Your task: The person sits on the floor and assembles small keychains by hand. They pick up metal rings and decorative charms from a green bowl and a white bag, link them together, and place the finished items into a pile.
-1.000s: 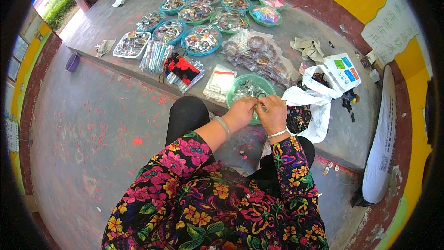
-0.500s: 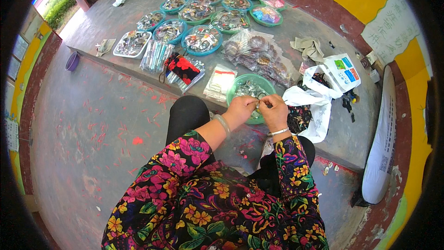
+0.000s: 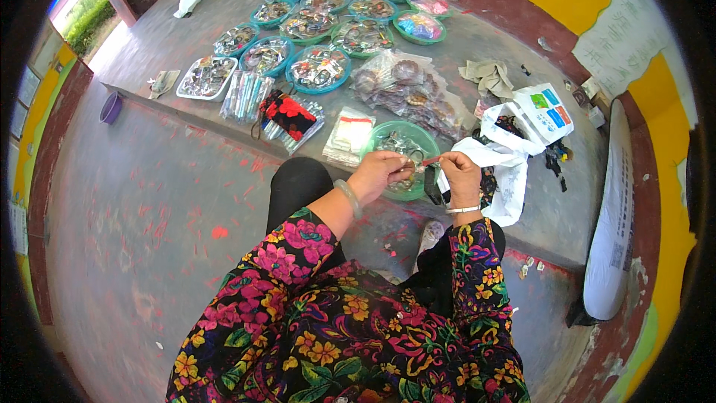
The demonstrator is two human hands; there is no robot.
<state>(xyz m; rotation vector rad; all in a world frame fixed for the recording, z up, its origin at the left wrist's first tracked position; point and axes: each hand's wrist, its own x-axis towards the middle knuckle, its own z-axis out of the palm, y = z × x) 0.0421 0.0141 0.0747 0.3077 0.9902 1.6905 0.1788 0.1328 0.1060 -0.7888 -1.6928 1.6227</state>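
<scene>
Two hands meeting over a green bowl [image 3: 388, 134], left hand [image 3: 380, 174] and right hand [image 3: 460, 175] each pinching one end of a thin red strip [image 3: 431, 160] (fingers curled closed), strip lying left to right.

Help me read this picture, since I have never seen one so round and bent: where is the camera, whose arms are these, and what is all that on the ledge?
The camera sits on a person's head and looks down, and its wide lens bends the edges. The flowered sleeves are that person's own arms. The left hand and right hand meet over a green bowl and pinch a small thin red piece between them; what it is I cannot tell. On the grey ledge stand many teal bowls of small shiny packets, a white tray, clear packets and a white plastic bag. A purple cup stands on the floor to the left.
</scene>
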